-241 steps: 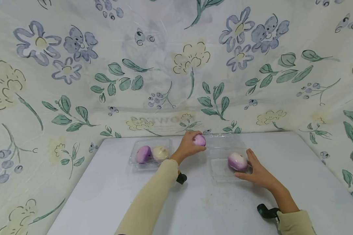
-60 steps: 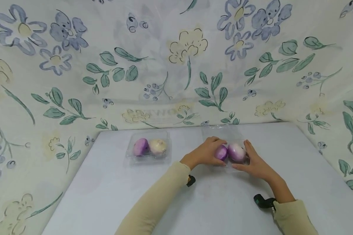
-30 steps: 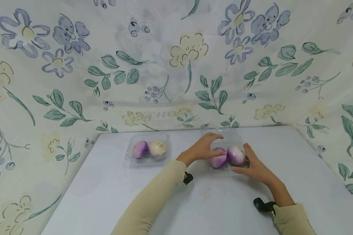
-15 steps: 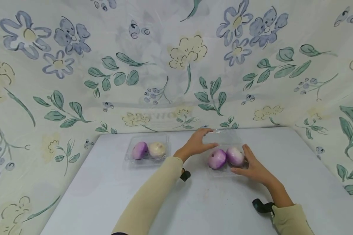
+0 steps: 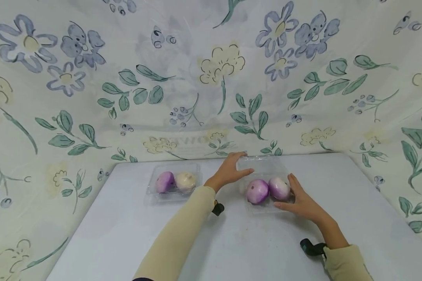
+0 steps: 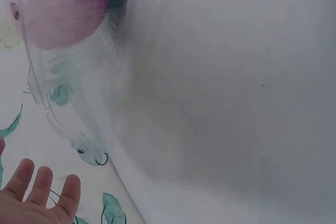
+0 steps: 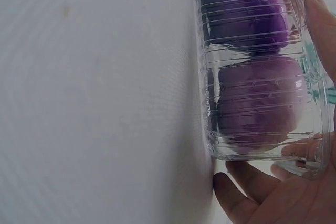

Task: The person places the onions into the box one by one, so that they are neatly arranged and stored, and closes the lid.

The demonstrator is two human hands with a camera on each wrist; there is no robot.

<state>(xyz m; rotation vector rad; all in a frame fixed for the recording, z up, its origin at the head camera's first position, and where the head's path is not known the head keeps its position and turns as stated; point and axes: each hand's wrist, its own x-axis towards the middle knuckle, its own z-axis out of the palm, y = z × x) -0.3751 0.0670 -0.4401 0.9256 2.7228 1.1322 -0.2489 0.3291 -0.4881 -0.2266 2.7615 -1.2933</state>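
Two purple onions, a left one [image 5: 257,191] and a paler right one [image 5: 279,188], sit side by side in a clear plastic container [image 5: 263,209] whose lid [image 5: 263,164] is folded back behind. My right hand [image 5: 304,201] holds the container's right end, thumb at the front rim and fingers at the far side. In the right wrist view its fingers [image 7: 241,182] wrap the container's end. My left hand [image 5: 226,169] is spread and holds nothing, beside the lid's left edge. The left wrist view shows its fingertips [image 6: 39,182] apart from the plastic.
A second clear container [image 5: 152,191], lid down, stands to the left with a purple onion [image 5: 165,182] and a cream-white onion [image 5: 185,181] inside. Both containers are on a white table [image 5: 232,249]. A flowered sheet [image 5: 197,78] hangs behind the table.
The left hand has brought a purple onion into the right container, let it go beside the other, and drawn back left toward the lid. The right hand stays at the container's right end.
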